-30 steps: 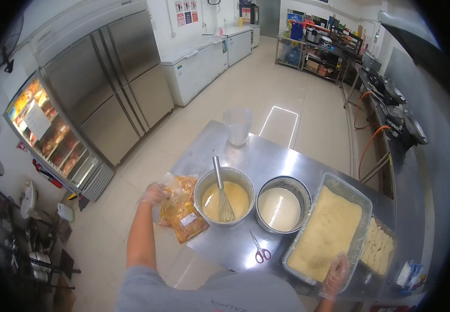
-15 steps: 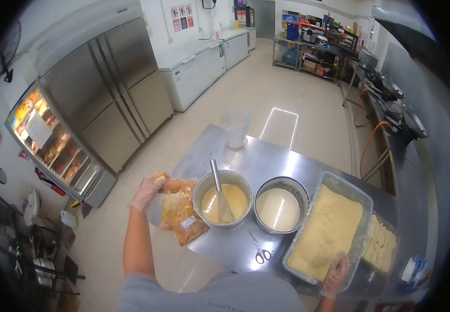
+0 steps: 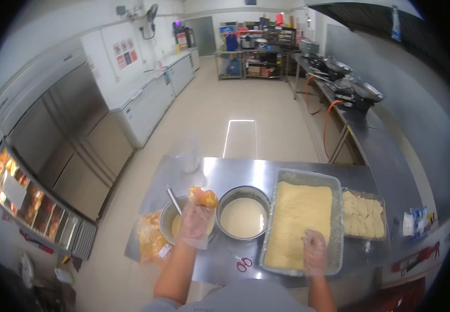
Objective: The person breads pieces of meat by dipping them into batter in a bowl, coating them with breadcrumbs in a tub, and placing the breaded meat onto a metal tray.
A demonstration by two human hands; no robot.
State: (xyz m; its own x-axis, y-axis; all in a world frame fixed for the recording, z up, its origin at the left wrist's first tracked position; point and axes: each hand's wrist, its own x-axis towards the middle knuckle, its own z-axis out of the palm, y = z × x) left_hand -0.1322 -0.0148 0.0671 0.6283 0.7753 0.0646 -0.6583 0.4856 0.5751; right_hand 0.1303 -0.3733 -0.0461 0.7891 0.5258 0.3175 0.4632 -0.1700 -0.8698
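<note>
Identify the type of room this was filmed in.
Most likely a commercial kitchen: stainless steel upright refrigerator, chest freezers along the wall, and a metal worktable holding a big tub of breading.

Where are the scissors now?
In the head view, the scissors lie low centre on the table, left of the crumb tub, below the white-batter pot.

Bag (image 3: 149,238) left, whisk (image 3: 172,197) in left pot (image 3: 164,217), tub (image 3: 309,176) right

Cannot see the wires of the whisk (image 3: 173,198) or much of the batter bowl (image 3: 166,223) behind the left hand (image 3: 195,222). Cannot read the bag label (image 3: 163,251) or wall posters (image 3: 126,53). Can barely trace the blades of the scissors (image 3: 244,264).
</note>
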